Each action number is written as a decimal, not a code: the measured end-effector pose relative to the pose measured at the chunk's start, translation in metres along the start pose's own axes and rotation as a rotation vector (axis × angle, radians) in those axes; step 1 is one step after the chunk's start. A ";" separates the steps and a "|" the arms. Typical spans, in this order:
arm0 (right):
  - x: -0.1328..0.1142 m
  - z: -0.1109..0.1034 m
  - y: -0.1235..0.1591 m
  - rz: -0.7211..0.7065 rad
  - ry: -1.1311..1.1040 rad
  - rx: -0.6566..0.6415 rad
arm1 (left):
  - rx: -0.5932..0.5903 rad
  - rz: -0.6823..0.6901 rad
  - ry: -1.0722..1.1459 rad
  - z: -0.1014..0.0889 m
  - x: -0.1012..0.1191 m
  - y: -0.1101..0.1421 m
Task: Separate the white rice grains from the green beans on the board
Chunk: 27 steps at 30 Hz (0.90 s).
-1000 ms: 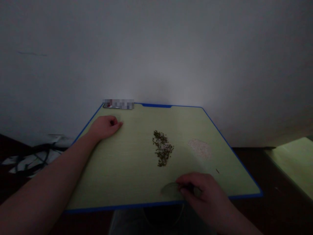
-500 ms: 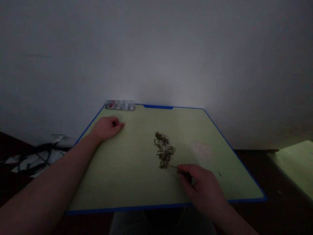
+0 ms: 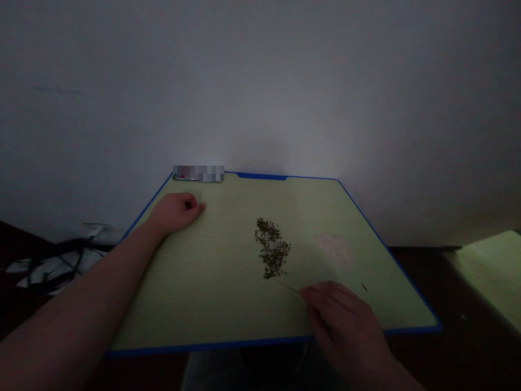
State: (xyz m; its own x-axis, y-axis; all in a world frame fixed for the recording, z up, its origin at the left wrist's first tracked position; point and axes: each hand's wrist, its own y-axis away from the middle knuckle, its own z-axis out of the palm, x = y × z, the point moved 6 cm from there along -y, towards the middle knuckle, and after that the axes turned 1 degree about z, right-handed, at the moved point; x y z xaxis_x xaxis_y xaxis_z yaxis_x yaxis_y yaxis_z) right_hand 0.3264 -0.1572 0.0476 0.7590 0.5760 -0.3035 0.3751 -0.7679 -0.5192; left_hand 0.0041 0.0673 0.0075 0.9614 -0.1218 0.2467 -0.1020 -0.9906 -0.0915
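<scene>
My right hand [image 3: 344, 320] pinches a thin, pale toothpick-like stick [image 3: 290, 287] near the front of the table. The stick's free tip points left, just below a loose pile of small dark green beans [image 3: 273, 252], which look like mung beans. Pale grains, perhaps rice, show among these beans. A separate patch of pale, rice-like grains [image 3: 336, 250] lies to the right, beyond my right hand. Resting on the left side of the table, my left hand [image 3: 175, 212] is curled closed, and nothing shows in it.
The yellowish tabletop [image 3: 203, 293] has a blue rim and stands against a grey wall [image 3: 260, 98]. A phone-like flat object [image 3: 197, 177], partly blurred out, lies at the far left corner. One small dark sliver [image 3: 364, 287] lies at right. Black cables [image 3: 73, 260] are left of the table.
My right hand has drawn back slightly, down and to the right, bringing the stick's tip away from the beans. My left hand stays in place. The view has shifted a little.
</scene>
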 end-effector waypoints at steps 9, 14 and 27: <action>-0.004 0.020 -0.007 -0.091 0.054 -0.038 | -0.009 -0.008 0.010 -0.002 0.002 0.001; -0.006 0.012 -0.003 -0.115 0.060 -0.008 | -0.007 -0.003 0.010 0.000 0.000 0.000; -0.036 0.034 0.012 -0.170 0.223 -0.004 | -0.009 -0.010 0.012 -0.001 0.002 0.001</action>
State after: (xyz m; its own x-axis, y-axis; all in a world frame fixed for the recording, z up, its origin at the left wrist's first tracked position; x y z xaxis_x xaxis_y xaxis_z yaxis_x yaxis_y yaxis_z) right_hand 0.2853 -0.1774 0.0253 0.7832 0.6211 -0.0287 0.5091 -0.6670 -0.5440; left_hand 0.0056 0.0663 0.0088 0.9592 -0.1123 0.2595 -0.0944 -0.9923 -0.0803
